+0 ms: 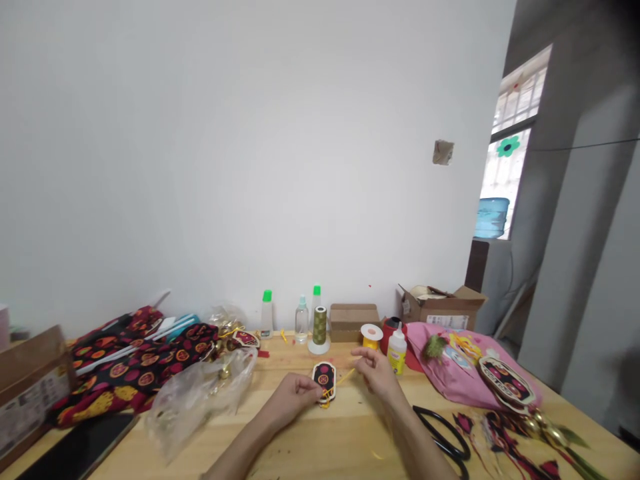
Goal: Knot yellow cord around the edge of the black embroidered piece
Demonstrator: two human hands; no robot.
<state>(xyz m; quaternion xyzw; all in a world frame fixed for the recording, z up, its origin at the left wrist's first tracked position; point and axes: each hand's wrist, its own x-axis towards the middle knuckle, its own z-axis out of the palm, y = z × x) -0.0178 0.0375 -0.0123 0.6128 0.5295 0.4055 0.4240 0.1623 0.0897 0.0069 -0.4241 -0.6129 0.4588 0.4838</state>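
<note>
on the pale wooden table (pixel 300 443) i see one phone (pixel 83 445) nearest; beyond, at mid-table, the left hand (pixel 296 395) pinches one dark patch (pixel 325 377), the right hand (pixel 377 377) one yellow cord (pixel 345 377). behind stand two green-capped bottles (pixel 267 316), one thread cone (pixel 320 327), one white wall (pixel 300 133).

Badge (pixel 325 376) apparently faced in matt cloth; table (pixel 310 447) made of smooth wood, bag (pixel 187 400) of crinkled clear plastic, box (pixel 354 325) of matt cardboard; bells (pixel 555 437) finished in glossy metal.
</note>
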